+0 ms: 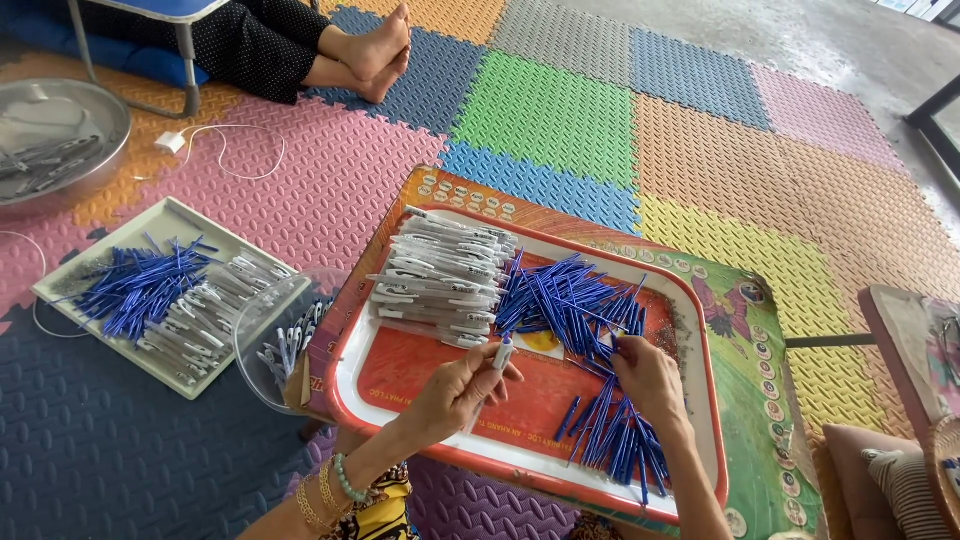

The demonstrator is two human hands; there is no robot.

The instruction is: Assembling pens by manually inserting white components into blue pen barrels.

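My left hand (pixel 455 392) holds a white pen barrel (pixel 499 357) upright over the red tray (pixel 420 375). My right hand (pixel 650 378) reaches into a pile of blue pen refills (pixel 570 300) on the tray, fingers pinching at one. A stack of white pen barrels (pixel 440 275) lies at the tray's far left. More blue refills (pixel 615 435) lie under and in front of my right hand.
The tray rests on a small colourful low table (pixel 770 400). A clear bowl of pens (pixel 285 340) sits at its left, a white tray of refills and barrels (pixel 150 290) beyond it, a metal basin (pixel 55 135) far left. Another person's bare feet (pixel 375 55) rest on the foam mats.
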